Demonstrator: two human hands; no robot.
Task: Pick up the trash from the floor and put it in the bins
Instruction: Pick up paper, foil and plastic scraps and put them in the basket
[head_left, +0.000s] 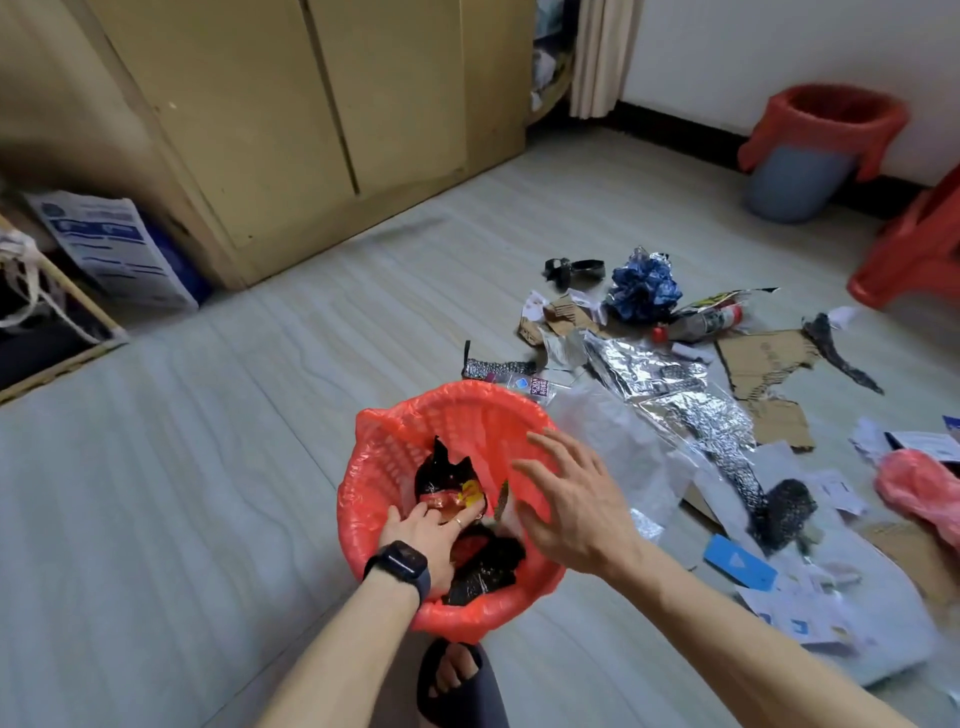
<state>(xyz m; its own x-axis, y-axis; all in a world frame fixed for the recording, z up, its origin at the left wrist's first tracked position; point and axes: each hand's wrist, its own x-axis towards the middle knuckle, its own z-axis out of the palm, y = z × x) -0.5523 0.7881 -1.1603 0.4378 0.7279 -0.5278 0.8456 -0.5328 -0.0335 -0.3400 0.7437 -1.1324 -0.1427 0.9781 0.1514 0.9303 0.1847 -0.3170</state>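
Head view: we count two bins, a near red-lined basket bin (374, 467) and a far red-lined blue bin (800, 182). The left hand (421, 540) rests on crumpled black-and-red wrappers (441, 475) inside the near one, and we cannot tell its grip. The right hand (566, 499) hovers above with fingers spread.

Person, lower half of the frame. Left forearm (337, 639), coming in from the bottom centre, is showing bare to the wrist and is wearing a dark smartwatch (397, 564) with a rounded rectangular black face and a dark strap. Left hand (421, 540) is wearing a thin pale ring (459, 523) on one finger. Right forearm (727, 634), coming in from the lower right, is showing bare through to the right hand (566, 509). One foot (453, 667) at the bottom centre is wearing a black open-toed slide sandal (483, 701), toes showing.
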